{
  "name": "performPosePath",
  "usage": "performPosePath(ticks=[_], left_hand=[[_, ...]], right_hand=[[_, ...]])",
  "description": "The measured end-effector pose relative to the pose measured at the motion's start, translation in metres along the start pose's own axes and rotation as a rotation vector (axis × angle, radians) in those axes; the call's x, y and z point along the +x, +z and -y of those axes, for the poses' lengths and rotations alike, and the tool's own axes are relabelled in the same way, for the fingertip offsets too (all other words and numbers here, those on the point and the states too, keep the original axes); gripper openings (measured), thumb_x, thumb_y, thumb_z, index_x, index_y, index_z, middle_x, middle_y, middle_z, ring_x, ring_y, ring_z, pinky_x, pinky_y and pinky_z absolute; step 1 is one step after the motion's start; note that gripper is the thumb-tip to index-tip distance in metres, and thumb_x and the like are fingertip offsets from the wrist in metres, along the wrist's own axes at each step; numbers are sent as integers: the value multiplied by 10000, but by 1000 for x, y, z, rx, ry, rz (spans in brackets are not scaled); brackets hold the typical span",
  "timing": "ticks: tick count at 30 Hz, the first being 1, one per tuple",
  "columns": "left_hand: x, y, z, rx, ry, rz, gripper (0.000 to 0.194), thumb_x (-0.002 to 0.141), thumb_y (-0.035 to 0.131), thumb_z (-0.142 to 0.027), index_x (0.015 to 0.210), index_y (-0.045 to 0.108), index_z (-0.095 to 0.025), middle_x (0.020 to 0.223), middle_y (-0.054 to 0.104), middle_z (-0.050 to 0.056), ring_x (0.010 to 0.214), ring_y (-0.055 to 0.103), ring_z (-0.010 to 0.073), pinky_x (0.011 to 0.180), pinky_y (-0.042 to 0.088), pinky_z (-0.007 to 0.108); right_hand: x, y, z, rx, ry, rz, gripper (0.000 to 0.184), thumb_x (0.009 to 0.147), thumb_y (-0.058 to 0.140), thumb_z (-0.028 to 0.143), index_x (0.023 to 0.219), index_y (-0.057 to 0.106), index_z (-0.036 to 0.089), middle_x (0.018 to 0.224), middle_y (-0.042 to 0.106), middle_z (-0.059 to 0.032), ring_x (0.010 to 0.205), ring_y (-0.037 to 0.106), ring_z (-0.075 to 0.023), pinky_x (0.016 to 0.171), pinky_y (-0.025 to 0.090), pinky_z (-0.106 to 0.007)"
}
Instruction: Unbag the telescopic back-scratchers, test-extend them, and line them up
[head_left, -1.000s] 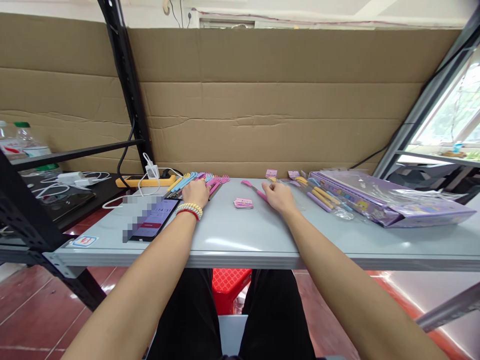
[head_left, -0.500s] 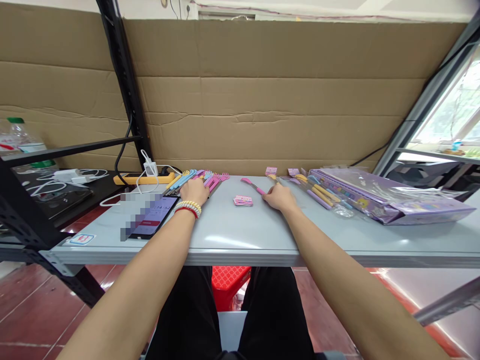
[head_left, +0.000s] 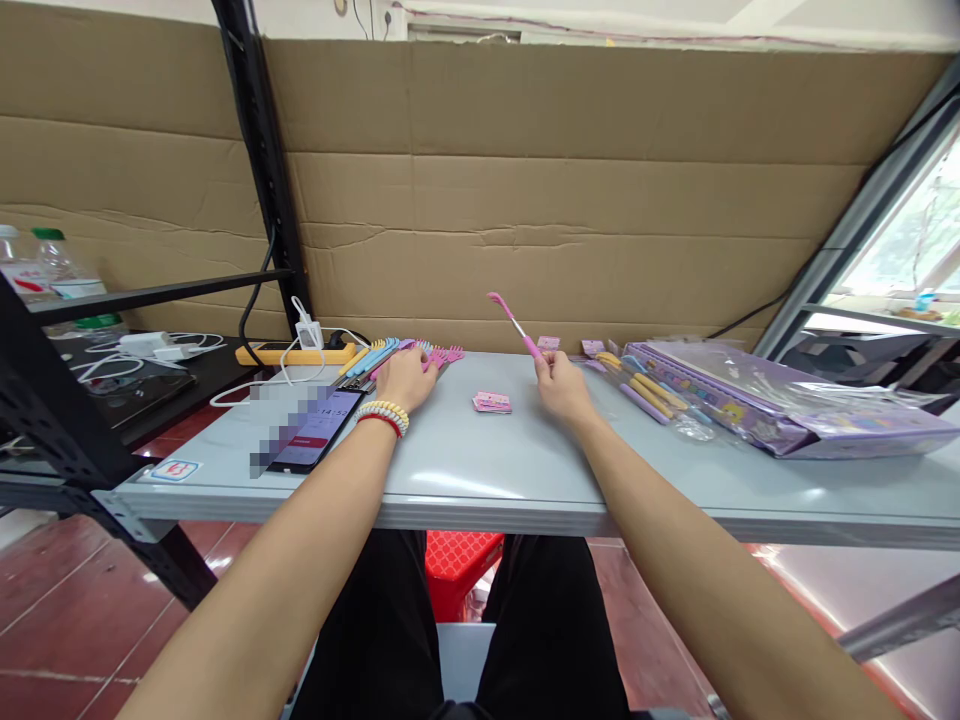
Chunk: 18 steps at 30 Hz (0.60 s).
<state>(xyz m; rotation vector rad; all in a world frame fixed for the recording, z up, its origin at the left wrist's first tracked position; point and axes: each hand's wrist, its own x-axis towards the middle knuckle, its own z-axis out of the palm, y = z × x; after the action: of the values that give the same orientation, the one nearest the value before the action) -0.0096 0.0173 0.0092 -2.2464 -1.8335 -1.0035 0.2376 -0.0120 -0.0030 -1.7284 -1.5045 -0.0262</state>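
My right hand (head_left: 562,387) is closed around the pink handle of a back scratcher (head_left: 517,326). Its metal shaft and small curved pink head point up and to the left, above the table. My left hand (head_left: 405,380) lies on a row of back scratchers (head_left: 367,357) with yellow, blue and pink heads. The left fingers are bent down over pink ones, and their tips are partly hidden. Between the hands lies a small stack of pink printed cards (head_left: 492,402). Beyond my right hand are a pink card tag (head_left: 549,343) and back scratchers in clear wrappers (head_left: 646,393).
A purple box (head_left: 780,400) with clear plastic bags on it stands at the right. To the left are a phone (head_left: 319,430), a yellow power strip (head_left: 300,356) and white cables. Cardboard (head_left: 600,200) closes off the back. Black shelf posts (head_left: 262,170) rise at the left.
The pink back scratcher in my right hand has come up off the table, its head now raised and tilted. My left hand stays on the row, shifted slightly. The view has moved a little.
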Motion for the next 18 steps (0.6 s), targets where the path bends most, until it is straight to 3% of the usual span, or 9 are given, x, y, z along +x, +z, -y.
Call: performPosePath(ticks=[6,14,18], left_hand=[[-2,-1,-4,-54,151,47,449,908,323,-443,746,655,-186,828,666,94,773,596,215,639,388,308],[0,0,-1,-33,170,37,431,915,302,-365,758,657,-177,854,667,101,806,593,219,681,394,317],[1,1,0,-31,183,23,429,917,300,-373,763,648,-176,855,668,100,820,595,219,695,399,319]], right_hand=[[-3,0,3,105,-113,-20,250,888,379,430,836,490,213,722,582,-47,646,484,-188,610,322,-294],[-2,-5,3,103,-122,-44,315,871,388,422,695,525,200,617,544,-25,573,424,-153,568,269,-285],[-1,-4,4,153,-87,-34,259,870,370,391,771,517,203,663,554,-23,607,450,-157,585,293,-278]])
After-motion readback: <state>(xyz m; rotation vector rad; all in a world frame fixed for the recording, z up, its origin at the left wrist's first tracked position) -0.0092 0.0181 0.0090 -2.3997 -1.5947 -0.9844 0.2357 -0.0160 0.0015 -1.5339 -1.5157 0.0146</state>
